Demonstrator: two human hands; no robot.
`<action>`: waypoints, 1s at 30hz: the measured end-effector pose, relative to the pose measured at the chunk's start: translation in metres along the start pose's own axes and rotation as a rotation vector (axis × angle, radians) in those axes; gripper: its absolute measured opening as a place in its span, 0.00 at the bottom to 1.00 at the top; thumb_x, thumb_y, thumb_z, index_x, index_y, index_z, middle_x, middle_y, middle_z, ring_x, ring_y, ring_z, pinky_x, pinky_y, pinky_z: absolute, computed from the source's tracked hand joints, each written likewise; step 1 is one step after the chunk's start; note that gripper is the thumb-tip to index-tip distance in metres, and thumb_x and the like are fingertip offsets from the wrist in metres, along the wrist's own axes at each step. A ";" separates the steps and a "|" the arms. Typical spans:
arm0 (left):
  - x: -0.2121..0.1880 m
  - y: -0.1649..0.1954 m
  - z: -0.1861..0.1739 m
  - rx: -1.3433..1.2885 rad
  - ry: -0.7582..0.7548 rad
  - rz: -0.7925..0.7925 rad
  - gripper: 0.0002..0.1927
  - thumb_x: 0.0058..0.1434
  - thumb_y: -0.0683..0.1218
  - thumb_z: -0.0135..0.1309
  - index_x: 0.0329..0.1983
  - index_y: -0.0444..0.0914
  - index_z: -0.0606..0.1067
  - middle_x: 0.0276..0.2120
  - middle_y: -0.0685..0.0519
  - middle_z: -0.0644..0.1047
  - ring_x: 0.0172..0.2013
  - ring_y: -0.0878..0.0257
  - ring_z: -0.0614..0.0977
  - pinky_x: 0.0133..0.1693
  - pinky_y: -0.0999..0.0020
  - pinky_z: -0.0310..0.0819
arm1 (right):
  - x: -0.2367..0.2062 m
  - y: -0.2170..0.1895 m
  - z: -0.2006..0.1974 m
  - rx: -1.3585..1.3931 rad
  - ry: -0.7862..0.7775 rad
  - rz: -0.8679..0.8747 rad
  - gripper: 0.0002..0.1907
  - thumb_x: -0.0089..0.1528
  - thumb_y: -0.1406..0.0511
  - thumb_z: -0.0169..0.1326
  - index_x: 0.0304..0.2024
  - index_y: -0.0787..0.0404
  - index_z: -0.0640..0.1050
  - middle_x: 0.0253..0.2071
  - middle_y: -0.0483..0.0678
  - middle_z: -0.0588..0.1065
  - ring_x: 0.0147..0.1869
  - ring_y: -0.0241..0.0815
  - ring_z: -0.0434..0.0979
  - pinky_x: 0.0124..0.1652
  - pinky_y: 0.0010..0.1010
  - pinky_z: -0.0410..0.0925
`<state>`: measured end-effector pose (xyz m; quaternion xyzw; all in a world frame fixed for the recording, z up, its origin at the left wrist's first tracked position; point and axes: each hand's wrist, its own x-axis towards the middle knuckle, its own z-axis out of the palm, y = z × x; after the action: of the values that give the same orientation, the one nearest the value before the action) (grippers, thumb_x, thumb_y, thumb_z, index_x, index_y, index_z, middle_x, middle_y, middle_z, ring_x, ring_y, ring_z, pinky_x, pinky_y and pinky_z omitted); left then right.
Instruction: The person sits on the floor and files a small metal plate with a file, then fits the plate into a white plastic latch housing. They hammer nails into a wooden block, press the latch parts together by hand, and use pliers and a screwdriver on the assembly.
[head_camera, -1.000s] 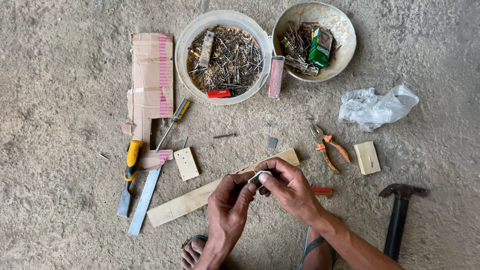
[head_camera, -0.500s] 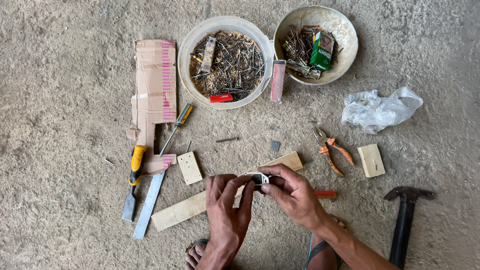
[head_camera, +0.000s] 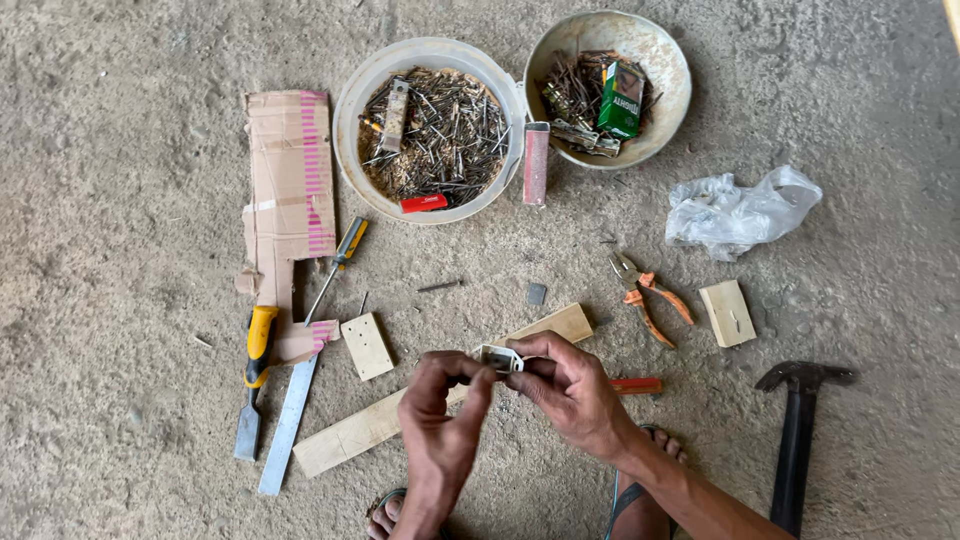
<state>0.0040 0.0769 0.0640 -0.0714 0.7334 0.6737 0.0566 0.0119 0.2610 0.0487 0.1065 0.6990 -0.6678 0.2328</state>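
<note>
Lying far left on the floor (head_camera: 120, 200) are a chisel (head_camera: 255, 375), a ruler (head_camera: 290, 425) and a long wood strip (head_camera: 350, 435). Near the middle, the left hand (head_camera: 440, 430) and right hand (head_camera: 570, 395) both pinch a small metal piece (head_camera: 500, 358) just above the strip, fingers closed on its two ends. It looks light, stiff and a bit slippery, so holding its edges seems best. Pliers (head_camera: 650, 300) and a hammer (head_camera: 800, 420) lie to the right.

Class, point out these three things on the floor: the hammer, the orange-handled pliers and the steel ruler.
hammer (head_camera: 803, 376), head view, on its dark head.
orange-handled pliers (head_camera: 648, 292), head view, at the pivot.
steel ruler (head_camera: 289, 424), head view, mid blade.
</note>
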 end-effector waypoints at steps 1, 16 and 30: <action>0.001 -0.004 -0.003 -0.129 0.004 -0.053 0.01 0.59 0.39 0.60 0.33 0.36 0.80 0.36 0.50 0.83 0.36 0.62 0.84 0.41 0.65 0.82 | 0.001 0.003 -0.002 0.001 0.007 0.007 0.18 0.65 0.69 0.59 0.58 0.65 0.76 0.40 0.56 0.84 0.35 0.42 0.79 0.32 0.28 0.71; 0.005 -0.038 -0.029 0.157 -0.017 -0.186 0.07 0.64 0.40 0.56 0.43 0.33 0.81 0.33 0.46 0.83 0.31 0.62 0.82 0.34 0.67 0.81 | 0.011 0.037 -0.006 0.075 0.011 0.075 0.16 0.66 0.71 0.53 0.56 0.66 0.74 0.46 0.57 0.83 0.38 0.46 0.80 0.35 0.29 0.73; 0.005 -0.108 -0.038 0.893 -0.096 0.213 0.06 0.66 0.41 0.53 0.39 0.36 0.80 0.35 0.48 0.81 0.32 0.58 0.81 0.34 0.64 0.82 | 0.037 0.086 -0.025 -0.080 0.091 -0.002 0.15 0.66 0.71 0.52 0.56 0.66 0.75 0.46 0.54 0.81 0.44 0.40 0.85 0.44 0.28 0.81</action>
<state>0.0191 0.0299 -0.0395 0.0670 0.9517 0.2962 0.0461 0.0146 0.2874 -0.0443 0.1267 0.7350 -0.6342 0.2038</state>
